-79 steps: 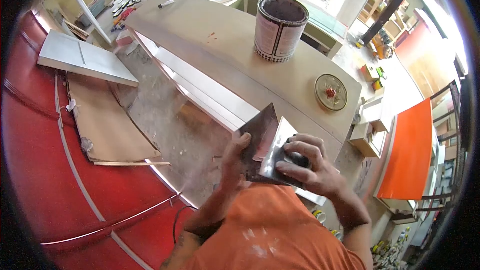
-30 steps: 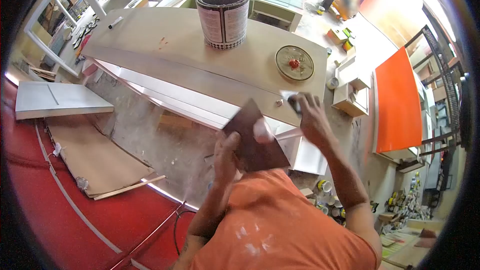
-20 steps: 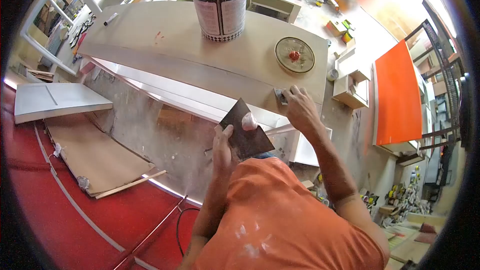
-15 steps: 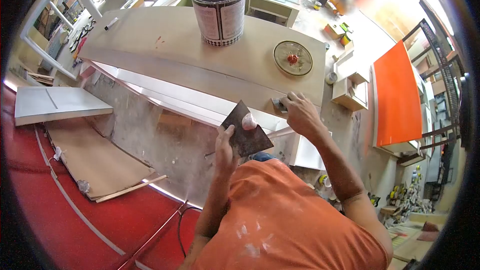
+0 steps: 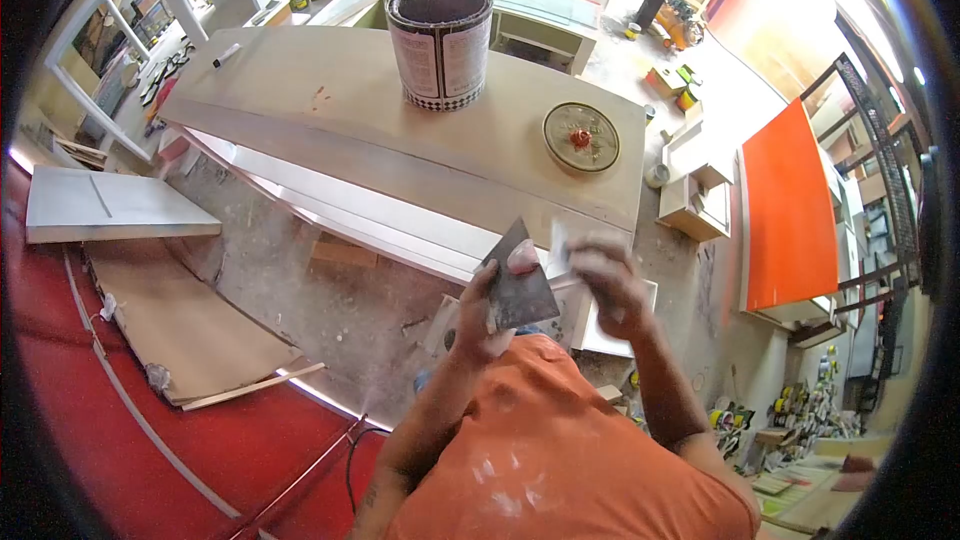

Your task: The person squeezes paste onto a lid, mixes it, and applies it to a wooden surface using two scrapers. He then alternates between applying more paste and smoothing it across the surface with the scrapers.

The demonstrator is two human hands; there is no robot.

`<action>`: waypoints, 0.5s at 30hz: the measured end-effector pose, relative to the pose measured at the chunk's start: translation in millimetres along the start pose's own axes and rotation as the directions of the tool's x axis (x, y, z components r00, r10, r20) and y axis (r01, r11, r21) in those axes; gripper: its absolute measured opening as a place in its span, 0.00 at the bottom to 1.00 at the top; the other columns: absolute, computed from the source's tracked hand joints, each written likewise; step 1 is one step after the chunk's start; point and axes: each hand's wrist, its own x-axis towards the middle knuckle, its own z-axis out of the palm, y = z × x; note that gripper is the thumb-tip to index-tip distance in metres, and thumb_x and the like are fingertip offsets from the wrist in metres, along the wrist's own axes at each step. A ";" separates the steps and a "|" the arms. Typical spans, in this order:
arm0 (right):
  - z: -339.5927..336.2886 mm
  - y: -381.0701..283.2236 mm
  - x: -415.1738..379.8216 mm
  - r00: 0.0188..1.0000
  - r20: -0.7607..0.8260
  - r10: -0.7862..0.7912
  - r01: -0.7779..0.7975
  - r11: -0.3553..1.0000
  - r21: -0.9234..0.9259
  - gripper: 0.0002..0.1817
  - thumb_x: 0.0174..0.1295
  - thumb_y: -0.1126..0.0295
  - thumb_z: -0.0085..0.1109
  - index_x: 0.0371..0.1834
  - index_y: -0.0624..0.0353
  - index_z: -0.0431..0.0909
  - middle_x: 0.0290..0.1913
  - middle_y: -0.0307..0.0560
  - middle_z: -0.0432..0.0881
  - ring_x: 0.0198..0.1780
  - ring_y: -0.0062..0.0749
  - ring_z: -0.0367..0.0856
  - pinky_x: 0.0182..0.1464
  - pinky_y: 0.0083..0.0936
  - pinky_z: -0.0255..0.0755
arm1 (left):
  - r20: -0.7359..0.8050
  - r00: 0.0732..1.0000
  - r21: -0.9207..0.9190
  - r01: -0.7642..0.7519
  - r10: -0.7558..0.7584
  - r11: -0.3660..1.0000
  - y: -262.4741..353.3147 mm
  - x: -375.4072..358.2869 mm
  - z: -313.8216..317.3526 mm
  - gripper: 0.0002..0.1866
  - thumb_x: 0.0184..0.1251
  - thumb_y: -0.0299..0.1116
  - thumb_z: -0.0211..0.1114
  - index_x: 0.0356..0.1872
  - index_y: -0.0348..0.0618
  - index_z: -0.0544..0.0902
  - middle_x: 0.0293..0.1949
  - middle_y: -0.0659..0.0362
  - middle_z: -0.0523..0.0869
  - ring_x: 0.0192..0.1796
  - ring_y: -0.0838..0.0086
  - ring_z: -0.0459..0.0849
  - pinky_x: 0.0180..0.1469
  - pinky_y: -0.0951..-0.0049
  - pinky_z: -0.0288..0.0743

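Note:
My left hand grips a dark square plate that carries a pinkish lump of paste. Just right of the plate, my right hand is closed round a small scraper, smeared by motion and held off the board. Both hands are at the near edge of a long brown board. On the board stand a large open can with a dark rim and a round lid with a red blob in its middle.
A marker lies at the board's far left. White panel, brown sheet and wood strip are at the left, by a red surface. An orange panel and small white cabinet stand at the right.
My right hand has lifted the scraper off the board and moved it close to the plate. My left hand has shifted right with the plate, and the view has tilted slightly.

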 end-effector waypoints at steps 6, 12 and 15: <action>3.3 28.4 -18.1 0.979 0.159 0.131 -0.092 0.968 -0.232 0.30 0.53 0.76 0.64 0.62 0.47 0.70 0.60 0.49 0.69 0.61 0.52 0.69 0.62 0.43 0.67 | 0.113 0.993 0.103 0.006 -0.018 0.995 8.7 -19.3 43.5 0.22 0.72 0.41 0.55 0.58 0.34 0.73 0.50 0.49 0.82 0.51 0.63 0.84 0.58 0.62 0.78; -82.8 -18.4 34.9 0.944 0.328 -0.048 0.206 0.860 -0.467 0.28 0.51 0.71 0.62 0.59 0.45 0.72 0.58 0.44 0.71 0.60 0.43 0.70 0.64 0.40 0.67 | 0.011 0.976 0.439 -0.199 0.217 0.876 18.2 -20.9 63.7 0.22 0.73 0.37 0.54 0.60 0.32 0.71 0.54 0.50 0.80 0.51 0.64 0.84 0.57 0.64 0.78; -83.9 -38.9 55.4 0.728 0.668 -0.155 0.553 0.709 -0.438 0.22 0.55 0.66 0.61 0.55 0.43 0.74 0.54 0.42 0.73 0.60 0.38 0.71 0.62 0.38 0.67 | 0.081 0.982 0.507 -0.186 0.169 0.842 21.1 -16.9 79.0 0.19 0.74 0.35 0.52 0.59 0.32 0.72 0.51 0.51 0.81 0.50 0.67 0.84 0.55 0.67 0.78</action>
